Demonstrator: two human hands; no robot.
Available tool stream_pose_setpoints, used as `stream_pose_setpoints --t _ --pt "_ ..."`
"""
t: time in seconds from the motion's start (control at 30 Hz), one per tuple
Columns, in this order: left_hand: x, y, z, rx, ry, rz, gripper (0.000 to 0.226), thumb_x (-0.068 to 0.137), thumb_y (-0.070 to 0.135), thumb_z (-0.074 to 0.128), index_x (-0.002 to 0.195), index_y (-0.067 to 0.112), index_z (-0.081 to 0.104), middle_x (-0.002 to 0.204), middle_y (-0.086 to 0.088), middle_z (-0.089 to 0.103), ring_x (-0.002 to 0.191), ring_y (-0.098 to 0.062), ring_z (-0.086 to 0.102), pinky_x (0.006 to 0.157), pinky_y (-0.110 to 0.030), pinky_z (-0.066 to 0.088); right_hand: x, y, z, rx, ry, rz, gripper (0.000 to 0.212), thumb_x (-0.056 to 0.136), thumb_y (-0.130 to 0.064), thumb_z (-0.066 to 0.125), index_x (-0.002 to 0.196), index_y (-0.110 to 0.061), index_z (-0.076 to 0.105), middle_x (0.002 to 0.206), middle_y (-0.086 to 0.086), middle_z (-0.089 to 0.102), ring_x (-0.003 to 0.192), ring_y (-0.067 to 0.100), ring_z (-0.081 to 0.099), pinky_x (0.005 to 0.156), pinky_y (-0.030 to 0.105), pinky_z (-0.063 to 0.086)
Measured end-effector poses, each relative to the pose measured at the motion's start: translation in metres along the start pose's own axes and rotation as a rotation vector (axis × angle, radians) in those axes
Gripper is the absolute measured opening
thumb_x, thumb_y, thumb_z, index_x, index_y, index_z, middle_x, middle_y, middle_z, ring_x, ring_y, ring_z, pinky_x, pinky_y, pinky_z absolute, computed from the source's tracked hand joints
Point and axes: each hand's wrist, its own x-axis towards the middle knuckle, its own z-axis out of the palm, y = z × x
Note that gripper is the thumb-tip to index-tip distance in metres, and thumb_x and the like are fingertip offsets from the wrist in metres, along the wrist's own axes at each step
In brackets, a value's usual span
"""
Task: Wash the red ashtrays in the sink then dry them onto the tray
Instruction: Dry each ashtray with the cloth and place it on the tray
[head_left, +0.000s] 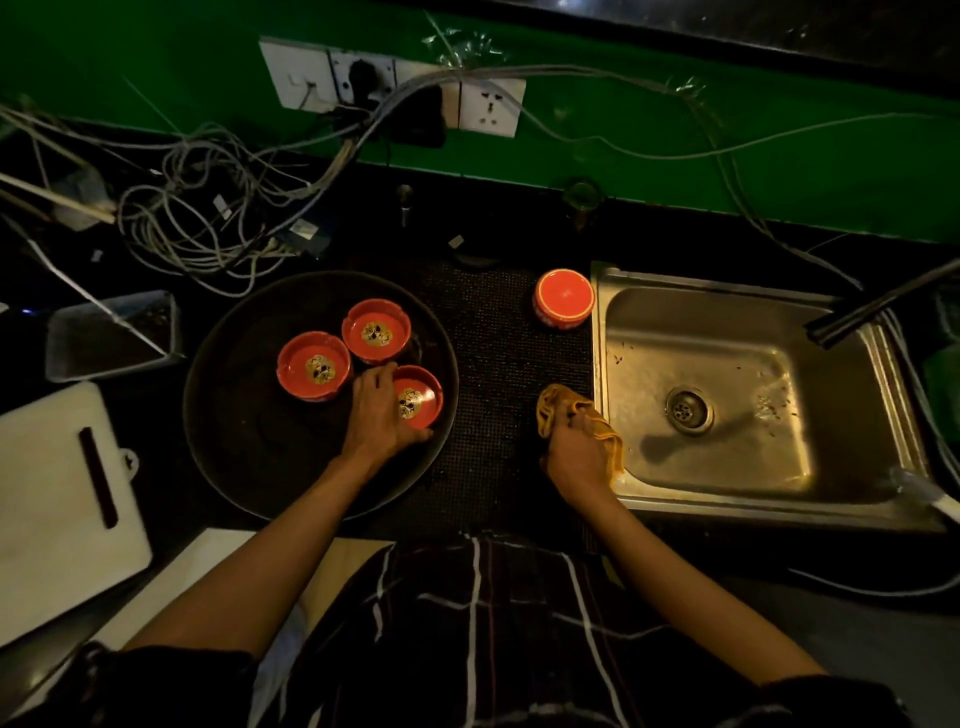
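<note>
Gripping the nearest red ashtray (418, 397) by its rim with left hand (378, 410), fingers curled round it, on the round dark tray (234, 441) just beside two other upright ashtrays (311, 366) (376, 331). Clutching a bunched yellow cloth (558, 410) in right hand (576, 457), fingers closed over it, at the left edge of the steel sink (727, 467). Sitting upside down on the dark mat (493, 338) between tray and sink: a fourth ashtray (563, 299).
</note>
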Motion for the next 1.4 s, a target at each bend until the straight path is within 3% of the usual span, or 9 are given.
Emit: stream_pose_setpoints --t 0.17,0.37,0.5,0.7,0.87,1.0,1.13,1.27,1.4 --pt "0.0 0.003 0.006 0.024 0.083 0.046 0.116 0.057 0.039 0.093 0.15 0.013 0.029 0.152 -0.012 0.029 0.139 -0.031 0.029 0.112 -0.044 0.033 0.002 0.007 0.005 0.084 0.012 0.018 0.089 0.086 -0.016 0.061 0.159 -0.018 0.01 0.158 0.02 0.022 0.144 0.039 0.028 0.11 0.056 0.036" --pt "-0.012 0.018 0.025 0.165 0.26 0.25 0.092 0.071 0.048 0.079 0.144 0.009 0.039 0.145 -0.013 0.037 0.133 -0.031 0.034 0.109 -0.044 0.034 0.002 0.006 0.005 0.131 0.029 0.024 0.087 0.085 -0.014 0.06 0.158 -0.019 0.013 0.159 0.019 0.021 0.143 0.038 0.029 0.108 0.055 0.041" --pt "0.0 0.042 0.033 0.09 0.23 0.395 0.076 0.081 0.037 0.075 0.142 0.005 0.043 0.142 -0.014 0.041 0.132 -0.03 0.036 0.112 -0.042 0.033 0.002 0.007 0.001 0.145 0.008 0.021 0.087 0.085 -0.012 0.061 0.158 -0.02 0.015 0.16 0.019 0.019 0.143 0.037 0.03 0.106 0.05 0.044" --pt "0.05 0.082 0.046 0.077 0.085 0.407 0.067 0.082 0.03 0.073 0.138 0.003 0.047 0.134 -0.016 0.049 0.122 -0.033 0.044 0.103 -0.045 0.042 0.003 0.01 -0.006 0.171 -0.03 0.01 0.086 0.083 -0.009 0.061 0.158 -0.02 0.017 0.158 0.021 0.024 0.14 0.038 0.036 0.101 0.049 0.048" --pt "0.1 0.121 0.054 0.021 -0.055 0.33 0.073 0.083 0.029 0.076 0.142 0.002 0.043 0.139 -0.021 0.046 0.131 -0.037 0.043 0.111 -0.042 0.036 0.008 0.016 -0.013 0.188 -0.066 -0.005 0.084 0.083 -0.007 0.061 0.156 -0.022 0.022 0.158 0.02 0.026 0.139 0.039 0.038 0.101 0.045 0.048" --pt "0.138 0.152 0.059 -0.083 -0.144 0.236 0.098 0.077 0.039 0.083 0.152 0.01 0.027 0.154 -0.015 0.03 0.143 -0.031 0.03 0.116 -0.041 0.03 0.013 0.02 -0.022 0.233 -0.078 -0.008 0.083 0.08 -0.005 0.063 0.153 -0.027 0.03 0.153 0.016 0.034 0.13 0.038 0.048 0.098 0.043 0.049" --pt "0.172 0.176 0.068 -0.126 -0.152 0.236 0.107 0.066 0.033 0.091 0.15 0.011 0.029 0.153 -0.015 0.032 0.142 -0.031 0.032 0.115 -0.038 0.03 0.016 0.02 -0.023 0.232 -0.096 0.002 0.084 0.078 -0.004 0.063 0.153 -0.027 0.031 0.153 0.013 0.035 0.125 0.037 0.052 0.096 0.042 0.05" --pt "0.194 0.186 0.081 -0.113 -0.151 0.255 0.12 0.058 0.036 0.094 0.152 0.01 0.024 0.154 -0.015 0.03 0.144 -0.034 0.027 0.118 -0.045 0.028 0.026 0.024 -0.022 0.24 -0.11 0.014 0.088 0.07 -0.005 0.067 0.149 -0.032 0.038 0.151 0.013 0.04 0.12 0.036 0.058 0.097 0.042 0.051" --pt "0.206 0.194 0.091 -0.113 -0.166 0.274 0.13 0.059 0.037 0.094 0.156 0.012 0.013 0.16 -0.015 0.019 0.147 -0.035 0.02 0.118 -0.049 0.023 0.02 0.017 -0.026 0.184 -0.154 0.029 0.096 0.078 -0.007 0.072 0.157 -0.024 0.02 0.16 0.018 0.022 0.136 0.039 0.043 0.103 0.044 0.047"
